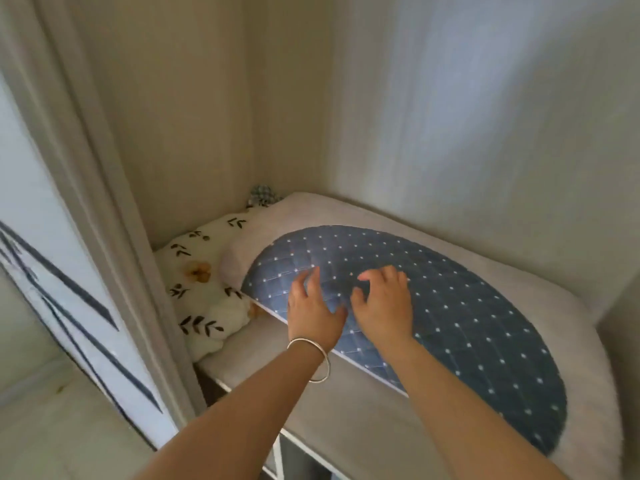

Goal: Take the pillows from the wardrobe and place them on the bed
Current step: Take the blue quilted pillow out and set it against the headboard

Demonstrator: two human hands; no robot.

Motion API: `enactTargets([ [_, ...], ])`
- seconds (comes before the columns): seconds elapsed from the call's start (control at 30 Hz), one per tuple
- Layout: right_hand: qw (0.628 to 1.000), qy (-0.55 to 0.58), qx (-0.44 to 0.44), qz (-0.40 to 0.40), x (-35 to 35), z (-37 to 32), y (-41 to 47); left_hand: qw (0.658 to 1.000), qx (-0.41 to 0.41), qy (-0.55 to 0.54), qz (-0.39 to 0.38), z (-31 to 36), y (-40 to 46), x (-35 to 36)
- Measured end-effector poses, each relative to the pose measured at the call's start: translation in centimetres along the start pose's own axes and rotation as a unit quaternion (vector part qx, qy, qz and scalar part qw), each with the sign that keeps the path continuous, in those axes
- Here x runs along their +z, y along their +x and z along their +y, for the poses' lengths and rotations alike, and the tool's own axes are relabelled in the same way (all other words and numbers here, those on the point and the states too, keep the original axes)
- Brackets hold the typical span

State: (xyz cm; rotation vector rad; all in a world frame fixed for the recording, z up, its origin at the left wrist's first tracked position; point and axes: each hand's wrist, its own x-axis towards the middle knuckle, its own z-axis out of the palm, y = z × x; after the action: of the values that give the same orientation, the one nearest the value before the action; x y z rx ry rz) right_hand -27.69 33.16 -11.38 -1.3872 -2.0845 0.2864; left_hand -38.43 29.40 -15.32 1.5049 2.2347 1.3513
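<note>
A blue quilted pillow (467,306) with white dots lies on top of a grey cushion (346,209) on the wardrobe shelf. Both of my hands rest on its left part. My left hand (311,306), with a silver bangle at the wrist, has its fingers spread near the pillow's front edge. My right hand (384,303) lies on the blue fabric with its fingers curled down; neither hand has a hold on it. A white pillow (204,289) printed with black leaves and an orange flower is wedged at the left, against the wardrobe's side wall.
The wardrobe's beige walls (194,116) close in the shelf at the left, back and right. A sliding door (62,271) with dark leaf lines stands at the left. A small checked cloth (261,195) peeks out at the back corner. The shelf's white front edge (298,441) runs below my arms.
</note>
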Motion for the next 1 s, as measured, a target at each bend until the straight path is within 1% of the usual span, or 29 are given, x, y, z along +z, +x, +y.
enactTargets([
  [0.07,0.998,-0.042,0.043,-0.020,0.0,3.0,0.3,0.996,-0.082,0.025,-0.021,0.3,0.0,2.6],
  [0.13,0.996,-0.062,0.064,-0.030,0.2,5.0,0.7,0.991,-0.127,0.034,-0.011,1.0,0.1,4.7],
  [0.2,0.995,-0.068,0.066,-0.023,0.4,6.4,1.3,0.979,-0.202,-0.014,0.003,1.8,0.5,6.2],
  [0.27,0.995,-0.080,0.061,-0.016,0.5,7.5,1.8,0.952,-0.298,-0.073,0.015,2.8,1.2,7.4],
  [0.3,0.994,-0.087,0.059,-0.016,0.7,8.0,2.0,0.938,-0.336,-0.086,0.021,3.4,1.6,7.9],
  [0.4,0.993,-0.104,0.048,-0.016,1.4,9.3,2.7,0.896,-0.427,-0.118,0.037,4.4,3.3,9.1],
  [0.47,0.992,-0.120,0.037,-0.018,1.7,9.9,3.3,0.856,-0.489,-0.152,0.066,4.0,4.6,9.7],
  [0.53,0.992,-0.123,0.027,-0.019,2.0,10.3,4.2,0.822,-0.537,-0.177,0.075,3.3,5.4,9.4],
  [0.6,0.993,-0.117,0.021,-0.017,2.3,10.6,5.3,0.804,-0.558,-0.194,0.065,2.7,5.9,9.1],
  [0.67,0.993,-0.116,0.020,-0.020,2.3,10.8,6.7,0.795,-0.565,-0.210,0.075,1.9,6.2,9.0],
  [0.73,0.992,-0.116,0.028,-0.027,2.2,11.1,8.1,0.793,-0.561,-0.220,0.091,1.1,6.3,9.2],
  [0.87,0.992,-0.116,0.034,-0.029,1.4,12.0,11.1,0.796,-0.555,-0.226,0.083,0.0,5.1,9.6],
  [0.93,0.992,-0.115,0.041,-0.032,1.0,12.7,12.4,0.793,-0.550,-0.242,0.102,-0.4,4.2,10.3],
  [0.97,0.992,-0.111,0.049,-0.035,1.0,12.9,12.9,0.780,-0.554,-0.263,0.123,-0.4,3.8,10.8],
  [1.0,0.992,-0.105,0.060,-0.042,1.1,13.1,13.3,0.757,-0.565,-0.294,0.144,-0.1,3.3,11.1],
])
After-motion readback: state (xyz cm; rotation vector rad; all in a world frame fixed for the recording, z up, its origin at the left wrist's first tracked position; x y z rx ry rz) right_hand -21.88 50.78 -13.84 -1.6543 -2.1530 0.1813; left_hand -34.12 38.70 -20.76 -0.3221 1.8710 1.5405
